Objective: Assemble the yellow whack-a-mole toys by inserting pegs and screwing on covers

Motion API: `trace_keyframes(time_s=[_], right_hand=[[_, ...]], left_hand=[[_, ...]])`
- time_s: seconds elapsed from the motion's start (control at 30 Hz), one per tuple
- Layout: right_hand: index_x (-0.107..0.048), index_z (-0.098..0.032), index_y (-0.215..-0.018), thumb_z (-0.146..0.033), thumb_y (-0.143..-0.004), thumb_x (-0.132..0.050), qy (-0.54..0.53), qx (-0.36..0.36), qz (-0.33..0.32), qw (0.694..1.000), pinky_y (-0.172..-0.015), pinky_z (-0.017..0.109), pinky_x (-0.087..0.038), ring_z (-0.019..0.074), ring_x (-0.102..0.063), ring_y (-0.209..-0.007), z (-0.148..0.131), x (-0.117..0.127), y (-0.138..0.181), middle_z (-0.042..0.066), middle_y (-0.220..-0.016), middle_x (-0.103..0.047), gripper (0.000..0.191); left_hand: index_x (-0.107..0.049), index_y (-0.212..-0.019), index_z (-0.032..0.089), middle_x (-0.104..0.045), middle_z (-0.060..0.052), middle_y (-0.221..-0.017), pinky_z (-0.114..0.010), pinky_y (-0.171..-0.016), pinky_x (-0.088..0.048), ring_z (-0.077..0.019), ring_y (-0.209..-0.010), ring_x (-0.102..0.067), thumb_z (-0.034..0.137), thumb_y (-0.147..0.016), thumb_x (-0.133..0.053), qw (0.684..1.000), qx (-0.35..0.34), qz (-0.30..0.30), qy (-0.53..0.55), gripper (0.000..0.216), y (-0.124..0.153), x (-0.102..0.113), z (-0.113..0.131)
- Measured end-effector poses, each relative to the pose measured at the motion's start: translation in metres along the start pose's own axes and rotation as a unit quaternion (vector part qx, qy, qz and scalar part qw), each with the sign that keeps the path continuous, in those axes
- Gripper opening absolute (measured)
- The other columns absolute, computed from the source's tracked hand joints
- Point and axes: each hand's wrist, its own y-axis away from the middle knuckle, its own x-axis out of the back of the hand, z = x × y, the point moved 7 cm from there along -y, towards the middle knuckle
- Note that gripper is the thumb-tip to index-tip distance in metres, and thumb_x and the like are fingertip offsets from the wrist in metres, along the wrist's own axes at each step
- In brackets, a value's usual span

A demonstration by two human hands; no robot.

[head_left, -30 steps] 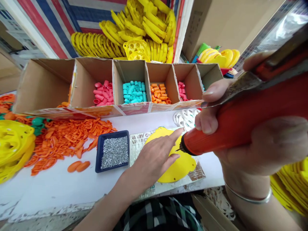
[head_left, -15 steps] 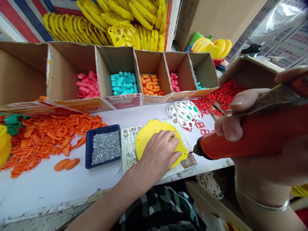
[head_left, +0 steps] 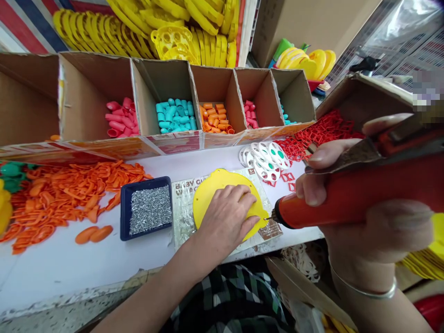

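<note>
My left hand [head_left: 227,217] lies flat, fingers spread, on a round yellow plastic disc [head_left: 211,194] that rests on a printed plastic sheet [head_left: 183,217] on the white table. My right hand [head_left: 367,208] is wrapped around a red electric screwdriver [head_left: 350,194]. Its metal tip touches the small tab at the disc's right edge, just beside my left fingers. A blue tray of small silver screws [head_left: 147,208] sits to the left of the disc.
A cardboard divider box [head_left: 229,78] holds pink, teal and orange caps. Loose orange parts [head_left: 65,194] cover the left of the table. White perforated wheels [head_left: 265,159] and red clips [head_left: 312,136] lie at the right. Yellow discs [head_left: 145,27] are stacked behind.
My left hand went from reaching over the disc to pressing flat on it. The screwdriver tip came down from mid-disc to the tab at its right edge. The view shifted rightward.
</note>
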Motion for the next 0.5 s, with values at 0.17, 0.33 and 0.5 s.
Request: trace_keyframes(time_s=[0.17,0.33,0.5], right_hand=[[-0.057,-0.031,-0.116,-0.037,-0.082,-0.067,-0.047,0.012,-0.003,0.999,-0.047,0.035,-0.04,0.0165,-0.051,-0.054,0.01,0.003,0.005,0.003,-0.099,-0.063,0.036],[-0.056,-0.032,-0.119,-0.036,-0.081,-0.071,-0.08,0.023,-0.054,0.995,-0.041,0.033,-0.037,0.0153,-0.05,-0.048,0.01,-0.003,0.002,0.002,-0.091,-0.063,0.041],[-0.06,-0.035,-0.116,-0.049,-0.082,-0.073,-0.068,0.013,-0.117,0.991,-0.038,0.033,-0.042,0.0142,-0.05,-0.043,0.004,-0.018,0.002,-0.001,-0.079,-0.061,0.039]], left_hand=[[-0.058,-0.107,0.019,-0.061,-0.006,-0.12,-0.042,-0.086,-0.041,-0.0271,-0.108,-0.053,0.032,-0.091,-0.066,1.0,-0.001,-0.004,0.005,0.022,0.0,0.0,0.001],[-0.058,-0.107,0.019,-0.06,-0.006,-0.12,-0.042,-0.087,-0.041,-0.0264,-0.107,-0.053,0.032,-0.091,-0.065,1.0,0.005,-0.005,0.011,0.022,0.0,0.0,0.0],[-0.057,-0.107,0.019,-0.06,-0.006,-0.117,-0.042,-0.085,-0.042,-0.0264,-0.104,-0.052,0.035,-0.091,-0.066,1.0,0.002,-0.005,-0.006,0.024,-0.001,-0.001,0.0]])
